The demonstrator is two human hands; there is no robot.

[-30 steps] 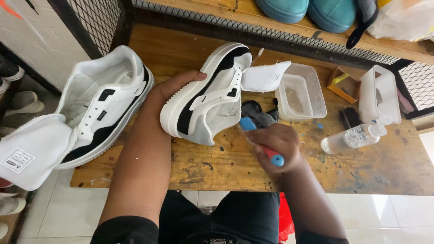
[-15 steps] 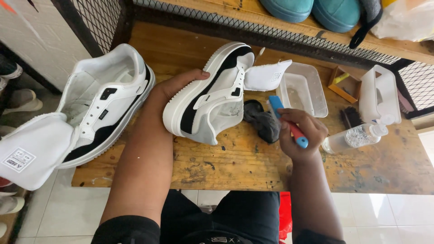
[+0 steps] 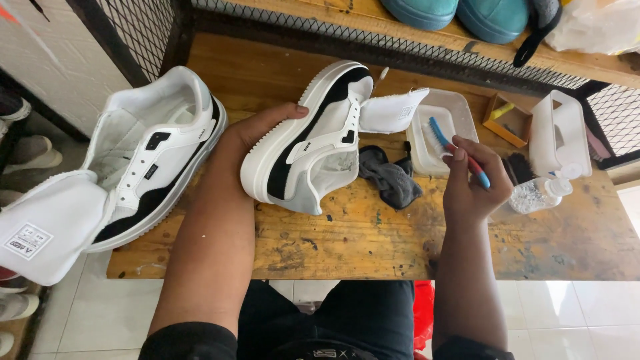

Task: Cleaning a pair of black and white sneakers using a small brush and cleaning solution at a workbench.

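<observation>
Left hand (image 3: 257, 133) clamps tilted shoe (image 3: 310, 137); right hand (image 3: 470, 180) grips brush (image 3: 457, 148) over tub (image 3: 443, 130). Grey rag (image 3: 390, 180) lies between; bottle (image 3: 539, 193) right on bench (image 3: 347, 233).

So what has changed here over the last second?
The right hand carried the small blue-and-red brush away from the white-and-black sneaker, toward the clear plastic tub; its bristles now sit over the tub. The left hand keeps holding the sneaker in place; the grey cloth lies unmoved.
</observation>
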